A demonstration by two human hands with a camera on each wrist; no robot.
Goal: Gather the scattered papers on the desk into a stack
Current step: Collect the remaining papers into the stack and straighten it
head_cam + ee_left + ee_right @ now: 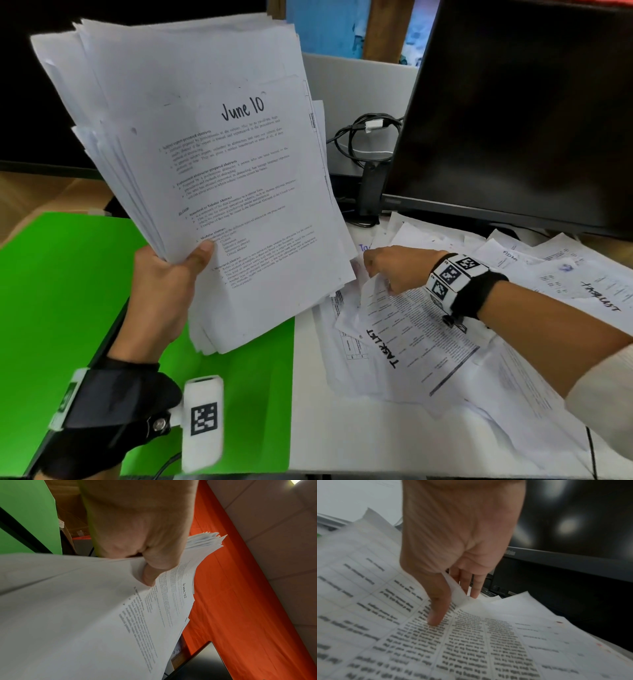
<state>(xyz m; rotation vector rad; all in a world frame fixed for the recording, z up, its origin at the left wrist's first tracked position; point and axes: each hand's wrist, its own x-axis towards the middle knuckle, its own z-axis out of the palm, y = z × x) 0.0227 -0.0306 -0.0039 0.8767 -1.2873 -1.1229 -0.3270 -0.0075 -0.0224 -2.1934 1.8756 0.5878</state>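
Note:
My left hand (178, 270) grips a thick stack of white papers (212, 164) by its lower left corner and holds it raised and tilted above the desk; the top sheet is headed "June 10". In the left wrist view the thumb (149, 577) presses on that stack (85, 615). My right hand (394, 270) pinches the upper edge of a printed sheet marked "TASK LIST" (411, 329), thumb (436, 615) on top and fingers (476, 586) beneath, lifting that edge off the scattered papers (548, 281) on the desk.
A black monitor (513, 113) stands at the back right, with coiled cables (366, 137) and its stand beside it. A green sheet (68, 291) covers the left of the desk. More loose papers lie under my right forearm on the white desk (315, 428).

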